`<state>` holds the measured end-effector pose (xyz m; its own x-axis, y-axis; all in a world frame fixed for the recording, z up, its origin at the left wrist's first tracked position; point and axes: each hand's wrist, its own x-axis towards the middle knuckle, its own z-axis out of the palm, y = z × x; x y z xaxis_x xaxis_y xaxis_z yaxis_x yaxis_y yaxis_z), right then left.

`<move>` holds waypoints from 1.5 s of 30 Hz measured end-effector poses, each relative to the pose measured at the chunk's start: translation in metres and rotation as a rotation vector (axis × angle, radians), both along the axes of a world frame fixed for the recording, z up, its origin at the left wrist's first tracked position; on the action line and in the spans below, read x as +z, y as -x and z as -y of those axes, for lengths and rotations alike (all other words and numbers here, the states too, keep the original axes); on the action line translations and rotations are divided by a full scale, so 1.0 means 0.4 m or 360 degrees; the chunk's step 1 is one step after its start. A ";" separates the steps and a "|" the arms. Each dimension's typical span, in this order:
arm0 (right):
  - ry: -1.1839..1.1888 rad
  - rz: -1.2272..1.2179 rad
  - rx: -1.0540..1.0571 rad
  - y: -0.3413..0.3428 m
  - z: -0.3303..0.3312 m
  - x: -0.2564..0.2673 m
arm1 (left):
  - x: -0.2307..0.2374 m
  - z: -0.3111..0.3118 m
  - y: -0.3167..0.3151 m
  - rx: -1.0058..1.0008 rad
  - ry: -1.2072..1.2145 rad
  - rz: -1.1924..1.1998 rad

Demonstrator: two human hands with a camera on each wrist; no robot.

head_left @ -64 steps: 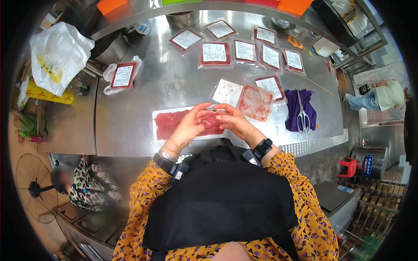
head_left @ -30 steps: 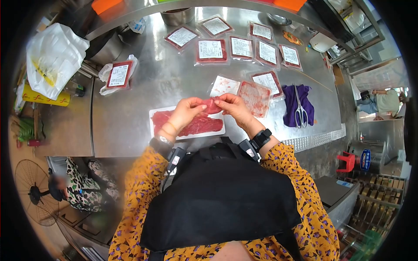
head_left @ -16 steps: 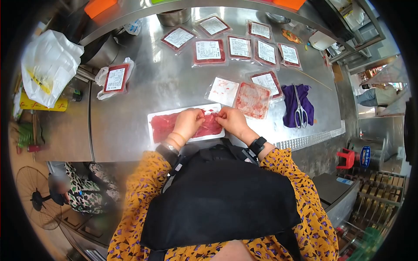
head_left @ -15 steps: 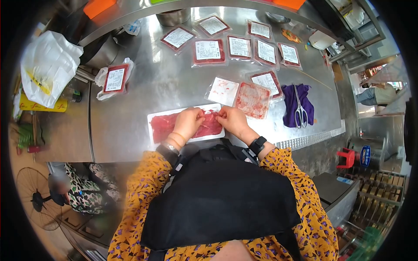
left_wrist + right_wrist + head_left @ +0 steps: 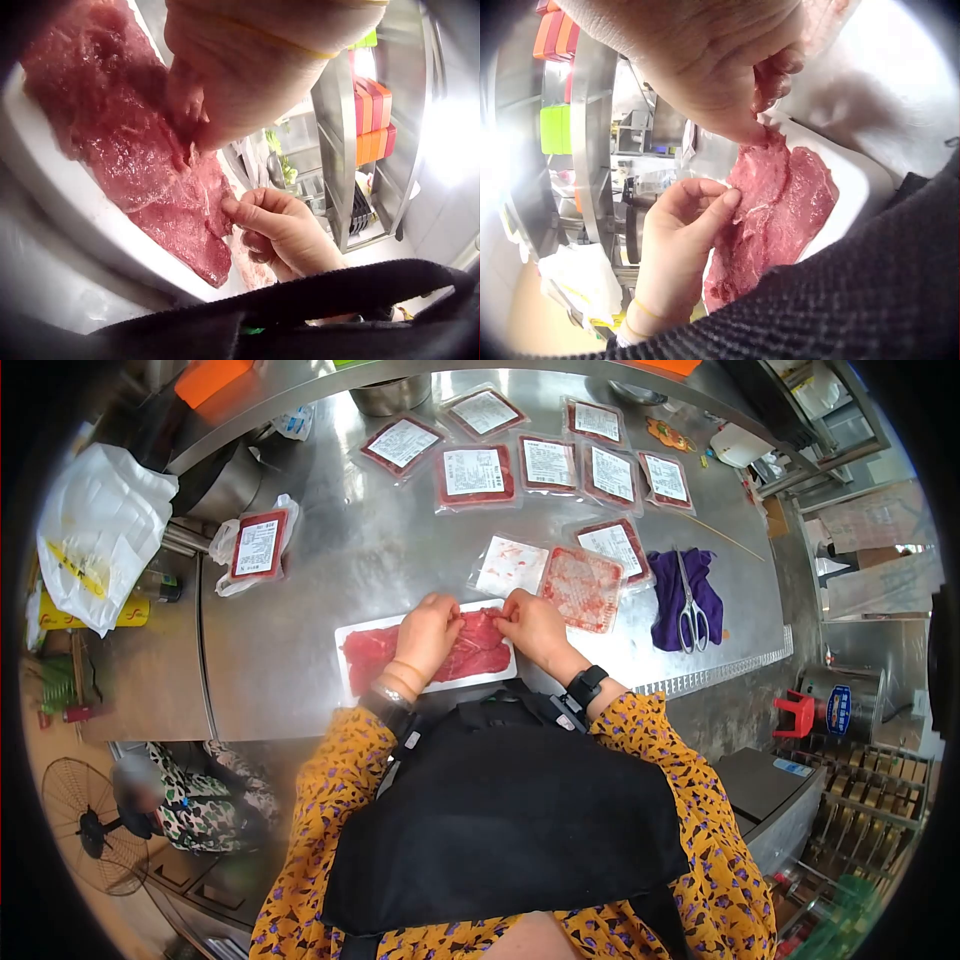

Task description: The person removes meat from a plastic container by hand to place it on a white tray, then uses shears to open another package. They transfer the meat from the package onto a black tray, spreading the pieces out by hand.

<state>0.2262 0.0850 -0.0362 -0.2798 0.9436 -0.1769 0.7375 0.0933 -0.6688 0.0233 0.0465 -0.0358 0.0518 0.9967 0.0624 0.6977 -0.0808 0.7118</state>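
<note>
Raw red meat [image 5: 478,657] lies in a long white tray [image 5: 342,662] at the front of the steel table. My left hand [image 5: 428,635] reaches over the tray's middle and pinches the edge of a meat slice between thumb and index finger, as the right wrist view shows. Near the tray's right end, my right hand [image 5: 538,628] pinches the same slice at its far corner. Seen from the left wrist, the right thumb and fingertips [image 5: 231,208] sit on the slice's edge. The slice lies spread over the other meat, which the left hand partly hides.
Behind the tray lie an opened pack's bloodied plastic tray [image 5: 582,588] and its peeled film [image 5: 510,567]. Scissors [image 5: 690,615] rest on a purple cloth [image 5: 665,585] at right. Several labelled meat packs [image 5: 475,472] lie farther back; another pack [image 5: 258,548] sits left on a bag.
The meat slice, earlier bunched and held raised between both hands, now lies spread in the tray. Both hands have come down to it, and the right hand has shifted slightly toward the far edge.
</note>
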 end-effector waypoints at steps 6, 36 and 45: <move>0.0013 -0.0060 0.0016 -0.005 -0.004 0.016 | 0.013 0.009 0.040 0.0062 -0.0073 -0.0088; -0.0600 -0.0139 0.0499 0.015 0.006 0.008 | -0.005 0.193 0.317 0.0417 -0.0213 -0.0338; -0.0576 -0.0175 0.0502 -0.009 -0.003 0.008 | 0.073 0.210 0.210 0.0182 -0.0270 -0.0308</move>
<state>0.2299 0.0863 -0.0332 -0.5602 0.8055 0.1933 0.5629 0.5414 -0.6246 -0.0607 -0.0375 -0.0066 -0.0334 0.9728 0.2291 0.8309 -0.1003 0.5472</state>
